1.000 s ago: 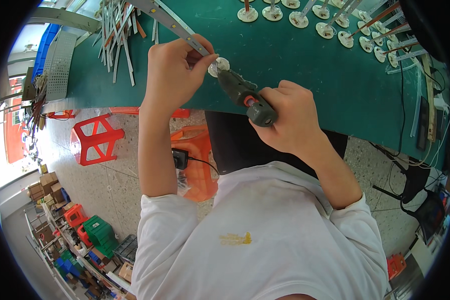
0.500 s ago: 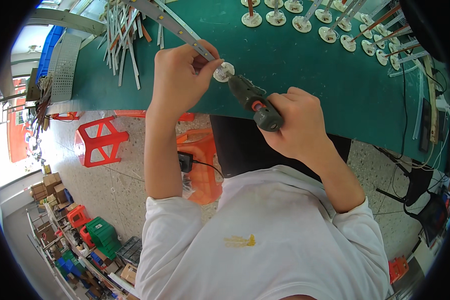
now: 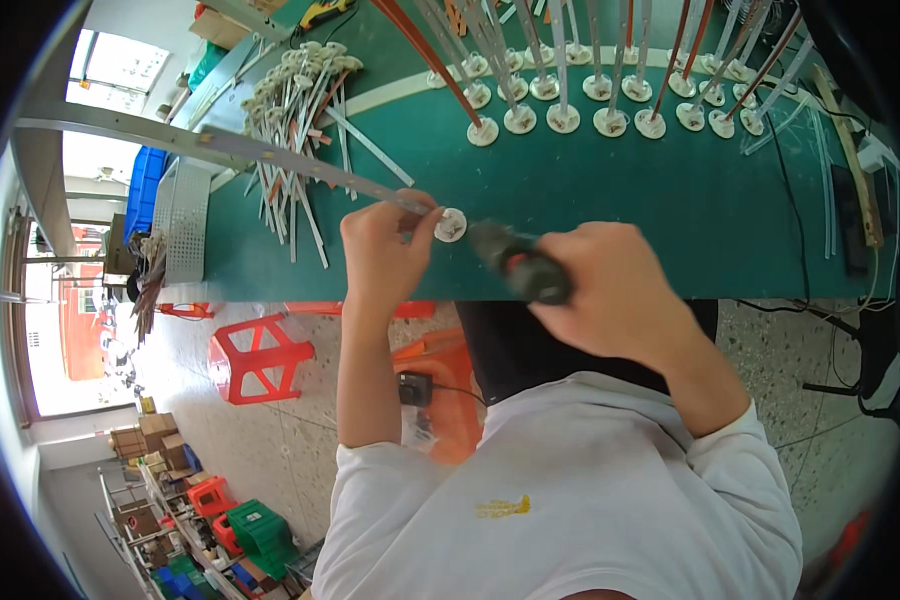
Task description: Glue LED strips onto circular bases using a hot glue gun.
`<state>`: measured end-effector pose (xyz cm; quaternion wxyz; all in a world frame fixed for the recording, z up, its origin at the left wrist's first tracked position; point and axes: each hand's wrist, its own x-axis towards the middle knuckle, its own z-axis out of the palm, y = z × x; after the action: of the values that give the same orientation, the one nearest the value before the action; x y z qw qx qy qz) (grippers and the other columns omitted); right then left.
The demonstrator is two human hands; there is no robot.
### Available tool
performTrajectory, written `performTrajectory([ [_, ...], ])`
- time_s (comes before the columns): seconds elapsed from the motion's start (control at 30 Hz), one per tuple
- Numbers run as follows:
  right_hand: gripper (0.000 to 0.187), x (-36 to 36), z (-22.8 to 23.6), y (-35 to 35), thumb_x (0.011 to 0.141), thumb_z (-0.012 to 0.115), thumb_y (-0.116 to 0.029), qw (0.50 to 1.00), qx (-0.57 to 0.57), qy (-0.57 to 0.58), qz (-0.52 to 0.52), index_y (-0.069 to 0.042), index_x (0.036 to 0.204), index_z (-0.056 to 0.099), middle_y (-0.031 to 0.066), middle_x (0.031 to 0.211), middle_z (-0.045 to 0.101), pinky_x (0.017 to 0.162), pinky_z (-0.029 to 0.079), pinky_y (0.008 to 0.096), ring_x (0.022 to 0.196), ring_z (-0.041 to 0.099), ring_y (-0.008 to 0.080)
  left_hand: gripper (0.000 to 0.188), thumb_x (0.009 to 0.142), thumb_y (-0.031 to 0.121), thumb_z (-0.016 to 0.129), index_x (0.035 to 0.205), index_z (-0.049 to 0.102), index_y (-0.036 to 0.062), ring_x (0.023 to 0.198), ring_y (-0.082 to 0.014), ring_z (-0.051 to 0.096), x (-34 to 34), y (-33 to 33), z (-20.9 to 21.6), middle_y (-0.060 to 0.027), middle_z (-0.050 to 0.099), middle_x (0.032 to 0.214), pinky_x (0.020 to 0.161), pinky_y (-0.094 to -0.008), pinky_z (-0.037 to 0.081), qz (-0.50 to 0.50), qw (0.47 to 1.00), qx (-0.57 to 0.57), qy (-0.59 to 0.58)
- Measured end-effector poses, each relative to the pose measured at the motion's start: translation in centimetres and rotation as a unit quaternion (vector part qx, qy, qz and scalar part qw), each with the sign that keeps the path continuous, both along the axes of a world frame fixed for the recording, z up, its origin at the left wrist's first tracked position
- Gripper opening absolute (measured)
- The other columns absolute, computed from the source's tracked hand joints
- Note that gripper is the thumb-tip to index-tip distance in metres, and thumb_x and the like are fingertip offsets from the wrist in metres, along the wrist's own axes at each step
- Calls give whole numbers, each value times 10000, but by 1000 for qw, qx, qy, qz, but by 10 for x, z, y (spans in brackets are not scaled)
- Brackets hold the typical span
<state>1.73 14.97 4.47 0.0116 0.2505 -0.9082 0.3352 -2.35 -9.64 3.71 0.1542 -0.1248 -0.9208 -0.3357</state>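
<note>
My left hand (image 3: 378,250) pinches a long, narrow LED light strip (image 3: 315,168) close to its lower end. That end meets a small round white base (image 3: 451,227), which is tilted up to face me above the green table. My fingers cover part of the joint. The strip slants away to the upper left. My right hand (image 3: 610,285) is wrapped round a dark green power screwdriver (image 3: 518,262) with a red switch. Its blurred nose points at the base from the right, a small gap away.
Rows of strips standing on round white bases (image 3: 563,118) fill the far right. A heap of strips (image 3: 295,150) lies at the far left, beside a white perforated basket (image 3: 182,225). Cables (image 3: 788,190) run along the right side. A red stool (image 3: 260,358) stands left on the floor.
The screwdriver's nose has drawn back to the right from the base. The strip now leans lower to the left. My view has shifted, showing more of the table's far side.
</note>
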Motion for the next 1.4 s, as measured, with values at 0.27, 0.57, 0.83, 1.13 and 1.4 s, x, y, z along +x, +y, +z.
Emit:
performTrajectory([
  [0.27,235,-6,-71,109,822,599,-106,824,-536,-132,-129,31,1003,658,118,925,693,599,473,313,871,670,204,120,795,97,795,880,740,32,629,-168,705,-97,-23,11,-76,730,720,637,-289,537,82,996,-15,37],
  [0.57,320,-2,-94,126,816,574,-116,743,-632,-147,-166,14,1103,628,186,1041,676,703,463,289,966,647,215,247,787,227,820,889,747,14,637,-161,695,-157,1,2,-89,735,718,640,-309,533,83,993,-85,22],
  [0.83,307,-1,-96,122,819,565,-28,775,-595,-140,-158,23,1109,652,175,1055,694,967,437,401,1057,650,284,307,772,281,827,862,756,-4,603,-188,672,-162,0,-7,-102,711,681,631,-315,528,67,995,-67,15],
  [1.13,318,-3,-101,122,813,564,-10,766,-611,-140,-145,42,1116,647,185,1061,684,1051,429,476,1079,643,323,253,817,249,823,839,738,12,652,-160,690,-142,-18,-5,-71,723,711,644,-284,529,34,996,-52,58],
  [1.4,303,-3,-93,119,820,562,-9,800,-563,-143,-152,43,1106,646,179,1058,682,1035,445,480,1075,645,321,273,933,228,695,845,692,-30,551,-168,587,-100,-29,-15,-115,635,639,573,-308,472,4,990,-122,-77],
])
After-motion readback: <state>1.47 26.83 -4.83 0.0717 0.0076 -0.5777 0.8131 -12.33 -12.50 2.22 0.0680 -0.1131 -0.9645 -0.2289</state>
